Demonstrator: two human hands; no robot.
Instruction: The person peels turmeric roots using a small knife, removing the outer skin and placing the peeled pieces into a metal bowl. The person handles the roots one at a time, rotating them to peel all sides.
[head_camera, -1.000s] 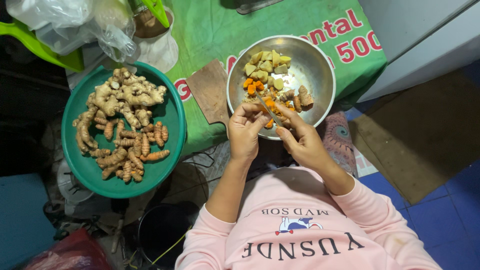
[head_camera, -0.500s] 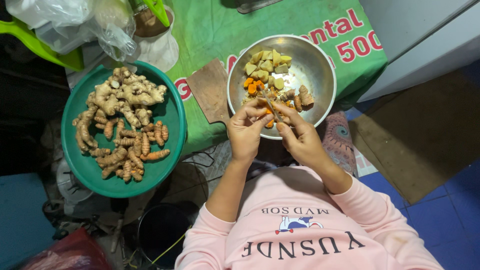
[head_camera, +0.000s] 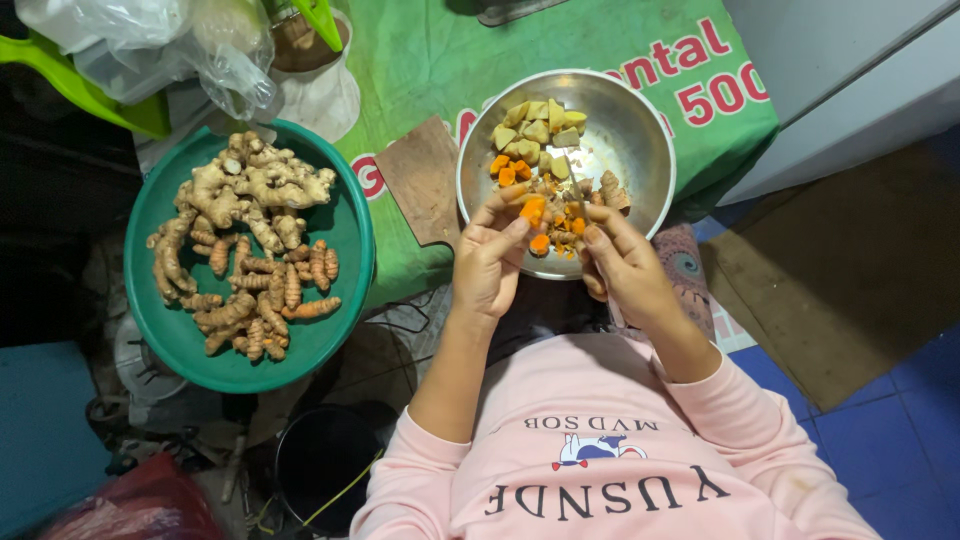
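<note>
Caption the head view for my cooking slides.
Left hand holds orange turmeric piece; right hand cuts it over steel bowl.

A round green tray holds tan and orange-brown roots at nine o'clock. At twelve o'clock, a silver metal bowl contains pale yellow chunks and bright orange slices, on a green cloth with red lettering. Pink sleeves fill six o'clock, above blue floor tiles at four.
</note>
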